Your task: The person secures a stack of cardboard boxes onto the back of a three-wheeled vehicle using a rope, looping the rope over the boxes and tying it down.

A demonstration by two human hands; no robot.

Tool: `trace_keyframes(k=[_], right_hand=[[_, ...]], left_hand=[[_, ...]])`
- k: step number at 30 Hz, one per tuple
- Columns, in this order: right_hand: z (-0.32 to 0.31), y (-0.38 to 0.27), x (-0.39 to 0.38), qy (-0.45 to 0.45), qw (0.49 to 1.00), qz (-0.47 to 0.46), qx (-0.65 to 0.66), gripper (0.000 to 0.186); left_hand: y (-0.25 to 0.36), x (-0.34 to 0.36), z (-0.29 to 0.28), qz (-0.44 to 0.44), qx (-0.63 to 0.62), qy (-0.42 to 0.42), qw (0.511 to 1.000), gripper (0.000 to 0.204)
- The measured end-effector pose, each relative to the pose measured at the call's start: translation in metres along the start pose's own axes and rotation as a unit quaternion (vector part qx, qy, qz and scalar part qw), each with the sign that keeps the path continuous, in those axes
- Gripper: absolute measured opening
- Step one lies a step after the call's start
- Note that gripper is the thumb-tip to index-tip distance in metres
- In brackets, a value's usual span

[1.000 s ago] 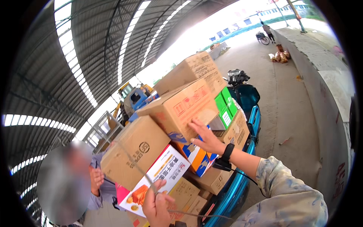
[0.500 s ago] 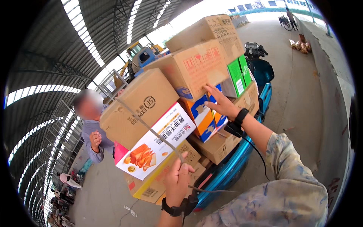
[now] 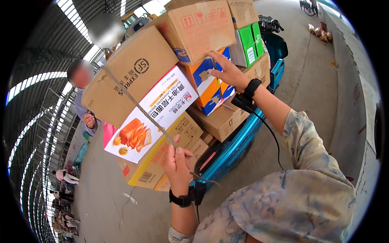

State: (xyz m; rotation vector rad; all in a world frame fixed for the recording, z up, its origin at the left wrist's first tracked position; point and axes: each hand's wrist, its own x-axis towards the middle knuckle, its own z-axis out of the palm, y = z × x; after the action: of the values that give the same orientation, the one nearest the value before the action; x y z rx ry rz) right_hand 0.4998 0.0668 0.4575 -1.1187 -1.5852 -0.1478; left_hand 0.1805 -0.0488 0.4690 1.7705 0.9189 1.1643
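While the left hand (image 3: 178, 164) has its fingers pinched tight on a thin rope (image 3: 144, 114), the rope runs up from them over a white box (image 3: 162, 106) with a bread picture, then a big brown box (image 3: 129, 60); a bit sticks out right of those fingers; the right hand (image 3: 231, 76) has its fingers spread wide, tips by the low edge of a red-marked box (image 3: 199, 29); its thumb is by an orange and blue box (image 3: 203, 77); a green box (image 3: 246, 45) sits up and right of those fingers.
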Motion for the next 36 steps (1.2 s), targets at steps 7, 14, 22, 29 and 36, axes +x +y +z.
trace_keyframes(k=[7,14,22,29,36], right_hand=[[0.007,0.009,-0.028,0.071,0.995,-0.034,-0.053,0.055],[0.006,-0.020,-0.043,0.012,0.999,0.033,0.008,0.045],[0.049,-0.071,-0.083,-0.105,0.946,0.148,0.268,0.036],[0.074,-0.086,-0.130,-0.204,0.911,0.241,0.264,0.027],[0.109,-0.097,-0.170,-0.213,0.923,0.191,0.258,0.026]], left_hand=[[-0.041,0.009,-0.009,-0.020,-0.018,0.055,0.998,0.035],[-0.063,0.018,-0.009,-0.023,-0.045,0.073,0.996,0.034],[-0.099,0.038,-0.023,-0.049,-0.024,0.107,0.993,0.030],[-0.131,0.073,-0.022,-0.010,0.033,0.091,0.995,0.027],[-0.149,0.071,-0.024,0.016,0.069,0.127,0.989,0.025]])
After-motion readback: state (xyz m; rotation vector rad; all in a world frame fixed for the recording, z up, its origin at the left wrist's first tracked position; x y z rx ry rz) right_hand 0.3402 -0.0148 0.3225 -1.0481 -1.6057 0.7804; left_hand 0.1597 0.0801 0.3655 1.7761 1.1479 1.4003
